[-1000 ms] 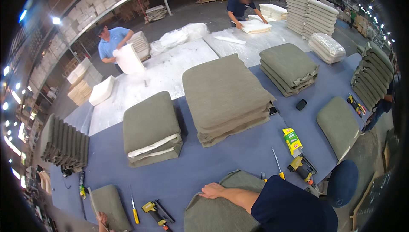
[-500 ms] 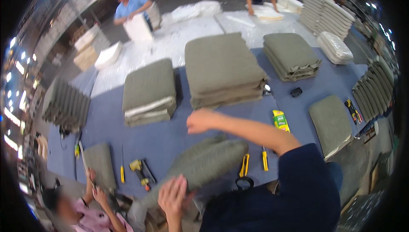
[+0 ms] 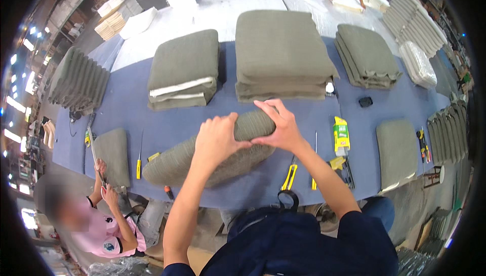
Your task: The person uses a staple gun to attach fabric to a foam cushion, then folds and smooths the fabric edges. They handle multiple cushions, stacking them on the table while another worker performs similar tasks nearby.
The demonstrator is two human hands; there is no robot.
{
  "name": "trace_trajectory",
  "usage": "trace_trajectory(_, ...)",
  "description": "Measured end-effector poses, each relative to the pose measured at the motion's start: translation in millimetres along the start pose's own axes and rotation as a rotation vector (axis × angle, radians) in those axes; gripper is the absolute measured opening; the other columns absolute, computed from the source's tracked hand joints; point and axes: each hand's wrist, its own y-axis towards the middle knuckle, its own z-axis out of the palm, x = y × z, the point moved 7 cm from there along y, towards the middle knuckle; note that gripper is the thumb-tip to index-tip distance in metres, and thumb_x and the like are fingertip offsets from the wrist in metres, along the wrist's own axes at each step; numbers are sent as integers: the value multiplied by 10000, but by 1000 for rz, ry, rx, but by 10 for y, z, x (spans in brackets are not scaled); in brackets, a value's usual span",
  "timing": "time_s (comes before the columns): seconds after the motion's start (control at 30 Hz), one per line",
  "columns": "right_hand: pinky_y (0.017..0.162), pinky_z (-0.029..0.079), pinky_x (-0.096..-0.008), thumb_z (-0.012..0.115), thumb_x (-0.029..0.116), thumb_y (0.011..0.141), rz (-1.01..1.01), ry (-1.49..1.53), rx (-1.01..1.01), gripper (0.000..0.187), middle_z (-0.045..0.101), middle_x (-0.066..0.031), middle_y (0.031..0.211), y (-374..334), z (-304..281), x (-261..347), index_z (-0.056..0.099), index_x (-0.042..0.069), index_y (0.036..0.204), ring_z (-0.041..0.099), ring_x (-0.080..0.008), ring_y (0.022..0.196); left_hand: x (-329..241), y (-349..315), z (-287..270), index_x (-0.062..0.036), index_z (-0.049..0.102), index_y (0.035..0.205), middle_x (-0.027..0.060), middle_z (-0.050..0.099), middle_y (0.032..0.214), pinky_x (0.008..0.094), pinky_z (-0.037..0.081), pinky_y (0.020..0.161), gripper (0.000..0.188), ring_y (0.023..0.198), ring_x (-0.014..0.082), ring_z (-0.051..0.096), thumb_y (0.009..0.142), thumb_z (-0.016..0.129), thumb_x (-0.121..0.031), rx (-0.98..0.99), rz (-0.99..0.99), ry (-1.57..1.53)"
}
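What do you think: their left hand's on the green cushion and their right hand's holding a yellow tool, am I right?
Not quite: in the head view, the right hand grips the green cushion too; the yellow tools lie on the table. The left hand is on the cushion, as you said.

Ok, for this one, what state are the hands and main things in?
Left hand: gripping the cushion.
Right hand: gripping the cushion's end.
Cushion: held in both hands, tilted.
Left pile: stacked, white showing between layers.
Middle pile: stacked.
Right pile: stacked.
White bundle: wrapped in clear film.
Green-yellow box: lying on the table.
Right-side cushion: lying flat.
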Motion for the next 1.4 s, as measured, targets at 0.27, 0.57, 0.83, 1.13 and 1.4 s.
trace_trajectory(0.27,595,513,-382,860,596,695,-114,-66,-185,632,567,-54,824,-114,7,-57,710,103,1062,630,-255,704,-66,164,76,26,797,952,169,737,764,407,522,702,404,718,269,694,739,914,-297,214,120,-259)
trace_trajectory(0.57,556,464,-412,814,597,764,19,-36,-138,532,551,-40,746,-242,-37,45,627,99,779,605,-281,658,51,189,401,59,797,1047,68,780,904,303,514,815,337,881,111,660,854,871,-207,631,38,-969)
trace_trajectory(0.83,595,494,-464,680,438,968,183,16,-152,484,621,-123,693,291,146,-138,651,24,719,619,-395,645,248,470,134,25,674,1352,172,748,1205,352,499,1028,697,1129,217,689,763,932,-247,274,18,-933)
trace_trajectory(1.13,923,494,-435,606,255,969,-140,-317,-391,238,671,-74,1027,555,583,-167,709,73,1081,643,-290,1046,-4,486,255,18,557,1235,157,631,1171,452,475,979,859,1116,345,624,556,965,-317,-372,54,227)
trace_trajectory(1.4,685,498,-442,563,228,982,72,-448,-195,197,649,-64,874,824,833,-556,670,88,893,614,-301,784,390,1077,465,10,636,874,154,707,825,460,571,725,595,810,366,719,550,982,-350,-156,91,108)
